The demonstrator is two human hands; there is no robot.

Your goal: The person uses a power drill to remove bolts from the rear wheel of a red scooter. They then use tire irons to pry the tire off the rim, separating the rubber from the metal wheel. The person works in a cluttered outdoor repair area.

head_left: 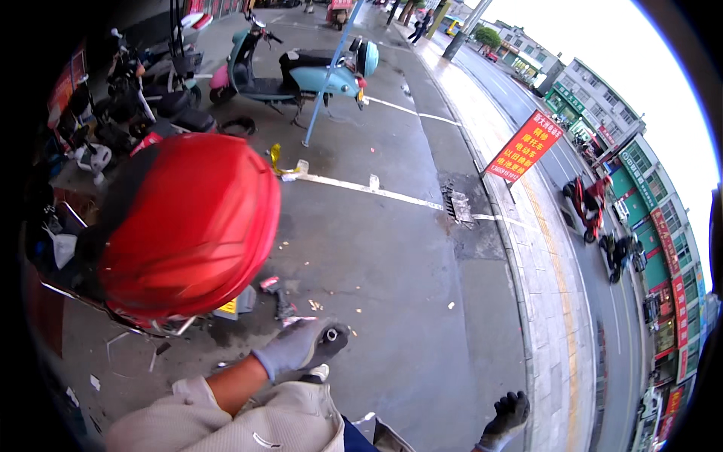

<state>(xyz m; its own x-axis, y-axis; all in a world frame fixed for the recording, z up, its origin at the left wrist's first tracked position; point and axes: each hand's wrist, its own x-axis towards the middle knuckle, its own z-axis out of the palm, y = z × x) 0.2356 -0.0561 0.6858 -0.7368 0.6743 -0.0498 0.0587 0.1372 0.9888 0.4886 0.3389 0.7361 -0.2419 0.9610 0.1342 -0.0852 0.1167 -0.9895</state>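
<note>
My left hand (290, 348), in a grey glove with a dark palm side, is closed in front of my body. A small metal ring-shaped end (331, 334) with a dark hole shows between its fingers; the rest of the piece is hidden in the grip. The hand is nearest to a large red top box (196, 226) on the rear of a scooter at the left. At the lower right, away from everything, my right hand (508, 420) wears a dark grey glove. Its fingers are apart and bent a little, with nothing seen in them.
Scattered parts and a dark tool-like piece (282, 300) lie on the ground near the red box. A turquoise scooter (301, 75) stands beyond a blue pole (329, 75). Several scooters crowd the left. A red sign (525, 147) stands at the curb, before the road.
</note>
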